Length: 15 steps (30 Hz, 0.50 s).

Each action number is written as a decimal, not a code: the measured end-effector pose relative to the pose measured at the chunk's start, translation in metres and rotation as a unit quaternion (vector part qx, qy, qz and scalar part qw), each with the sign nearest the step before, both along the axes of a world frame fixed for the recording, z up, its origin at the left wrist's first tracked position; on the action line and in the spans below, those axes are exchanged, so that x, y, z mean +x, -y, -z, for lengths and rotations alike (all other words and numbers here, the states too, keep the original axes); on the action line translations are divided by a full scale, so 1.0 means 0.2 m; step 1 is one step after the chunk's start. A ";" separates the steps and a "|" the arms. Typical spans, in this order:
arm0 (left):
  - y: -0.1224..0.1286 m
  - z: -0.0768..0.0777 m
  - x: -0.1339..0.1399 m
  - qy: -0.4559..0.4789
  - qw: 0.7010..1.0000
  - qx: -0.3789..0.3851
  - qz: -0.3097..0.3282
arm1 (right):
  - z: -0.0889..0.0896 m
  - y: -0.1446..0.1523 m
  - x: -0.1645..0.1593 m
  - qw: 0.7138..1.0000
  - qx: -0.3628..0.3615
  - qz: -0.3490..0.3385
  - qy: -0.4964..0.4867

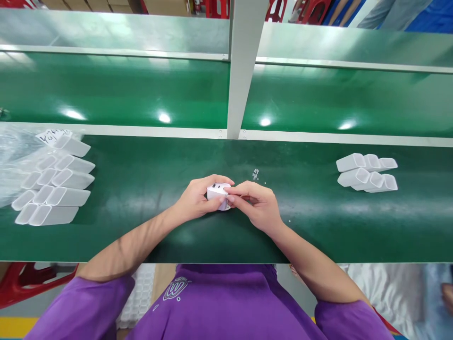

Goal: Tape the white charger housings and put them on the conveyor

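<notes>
Fingers (pixel 220 179) of our left hand (pixel 196 198) wrap the far side of a small white plastic block with rounded corners (pixel 213 192), thumb along its near side, so left is pinching the block. Right hand (pixel 261 204): thumb and index finger drawn in at the block's right end, touching it; whether they pinch a tiny part there or only press, we can't tell, too small.

Block location: mid-scene, between our two hands, over the dark green tabletop (pixel 177 241). Looks glossy white, with small dark slots on its upper face; part of it is hidden by our fingers.

Counts: one block in hand. Left side, one stack of white, open-ended, hollow plastic sleeves (pixel 67 214), we count eleven, lying on their sides, openings mostly toward us. Right side, a second group of the same white sleeves (pixel 354 162), six, two layers of three. Just beyond our right hand, one cluster of tiny clear bits (pixel 255 174), too small to count, a few strays near it. Far left, clear plastic bag (pixel 14 165) against the stack, one white handwritten label (pixel 54 135) by it. Far middle, one grey metal post (pixel 244 71). Near left, below table level, one red plastic stool (pixel 17 288).
</notes>
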<state>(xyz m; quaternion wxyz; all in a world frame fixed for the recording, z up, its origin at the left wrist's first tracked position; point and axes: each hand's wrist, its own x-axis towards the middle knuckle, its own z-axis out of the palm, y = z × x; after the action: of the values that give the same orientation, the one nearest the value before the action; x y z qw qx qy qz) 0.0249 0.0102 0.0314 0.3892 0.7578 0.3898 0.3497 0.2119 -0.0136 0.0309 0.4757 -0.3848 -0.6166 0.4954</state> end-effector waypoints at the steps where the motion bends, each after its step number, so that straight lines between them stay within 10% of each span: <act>1: 0.00 0.00 0.00 -0.002 1.000 0.007 -0.007 | 0.00 0.00 0.00 1.000 0.009 0.004 0.009; 15: 0.01 0.05 0.02 -0.012 0.998 0.027 -0.048 | -0.01 0.01 -0.01 1.000 0.004 0.012 0.017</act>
<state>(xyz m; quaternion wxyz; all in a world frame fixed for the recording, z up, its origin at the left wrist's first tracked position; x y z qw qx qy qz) 0.0288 0.0081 0.0221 0.3463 0.7527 0.4209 0.3693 0.2101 -0.0163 0.0335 0.4724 -0.3985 -0.6222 0.4806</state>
